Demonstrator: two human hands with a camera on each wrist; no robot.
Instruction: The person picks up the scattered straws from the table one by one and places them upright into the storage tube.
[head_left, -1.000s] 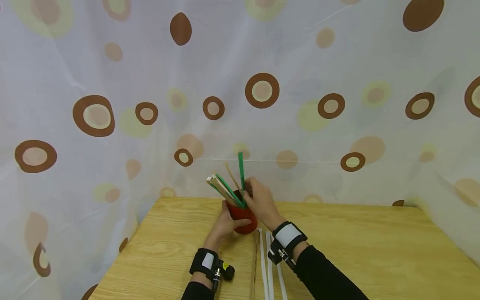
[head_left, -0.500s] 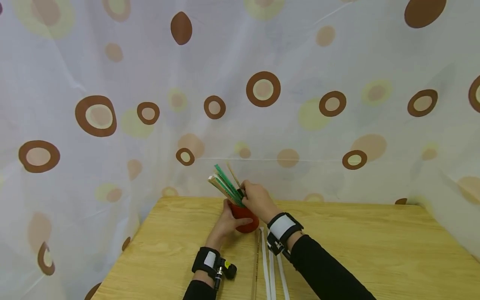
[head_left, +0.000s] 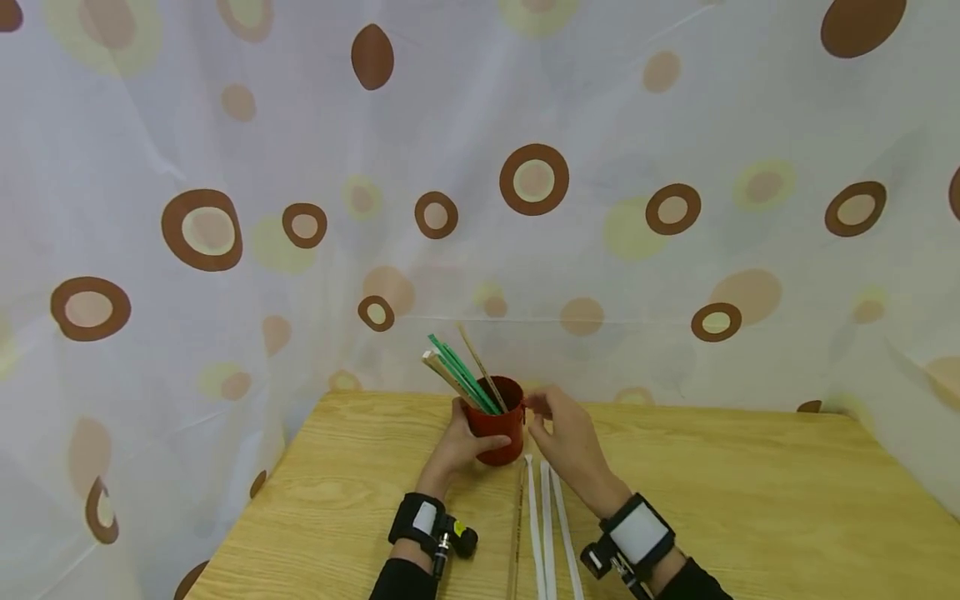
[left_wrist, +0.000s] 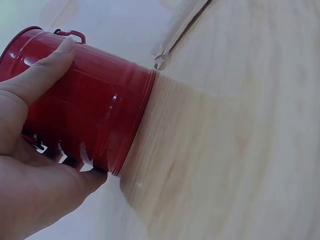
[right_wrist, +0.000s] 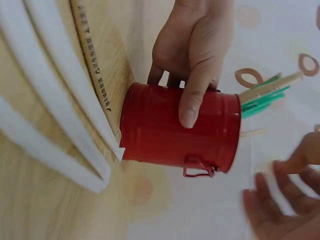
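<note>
My left hand (head_left: 456, 442) grips a red metal pail (head_left: 498, 423) from its left side, thumb across the front. In the left wrist view the same pail (left_wrist: 95, 90) shows a small wire loop by its rim. Several slim sticks lean leftward inside it: green-wrapped ones (head_left: 467, 375), paper-wrapped tan ones (head_left: 444, 372) and a thin pale stick (head_left: 482, 367) apart from them. My right hand (head_left: 572, 433) is just right of the pail's rim, fingers loosely bent, with nothing seen between them. Its fingers are blurred in the right wrist view (right_wrist: 287, 195).
On the wooden table (head_left: 720, 500), in front of the pail, lie several long white-wrapped strips (head_left: 548, 533). Left of them lies a tan printed wrapped stick (head_left: 516, 533). A curtain (head_left: 465, 100) with brown rings hangs behind the table.
My right hand has lowered a green-wrapped stick into the pail, released it, and drawn back to the right. My left hand has kept its grip on the pail.
</note>
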